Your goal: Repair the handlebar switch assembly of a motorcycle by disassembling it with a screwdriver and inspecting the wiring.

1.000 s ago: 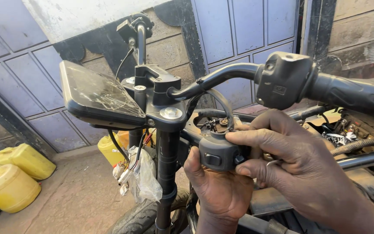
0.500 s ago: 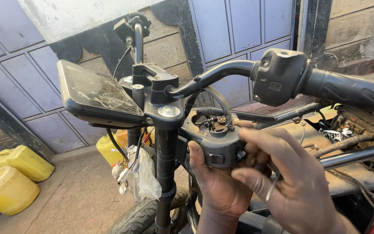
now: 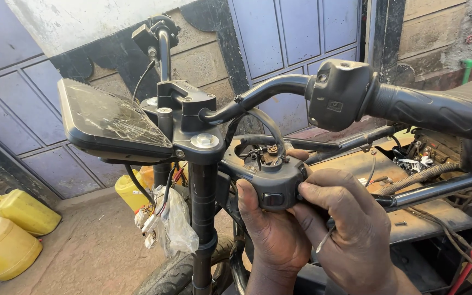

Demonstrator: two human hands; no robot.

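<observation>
A black handlebar switch housing (image 3: pixel 273 180) hangs below the motorcycle's handlebar (image 3: pixel 263 93), its top open with small wires and a brass part showing. My left hand (image 3: pixel 271 235) grips the housing from underneath, thumb on its left side. My right hand (image 3: pixel 350 229) presses on its right side, fingers curled against it, with a thin metal piece sticking out below the fingers. Above sits a second black switch unit (image 3: pixel 341 94) next to the rubber grip (image 3: pixel 438 112).
A display with cracked glass (image 3: pixel 110 123) is mounted left of the steering stem (image 3: pixel 203 207). A plastic-wrapped bundle of connectors (image 3: pixel 167 221) dangles by the fork. Yellow jerrycans (image 3: pixel 6 235) stand on the floor at left. Exposed frame, wires and tubes lie at right (image 3: pixel 438 186).
My right hand has slid down from over the housing's top to its right side, uncovering the open top. The view has shifted slightly.
</observation>
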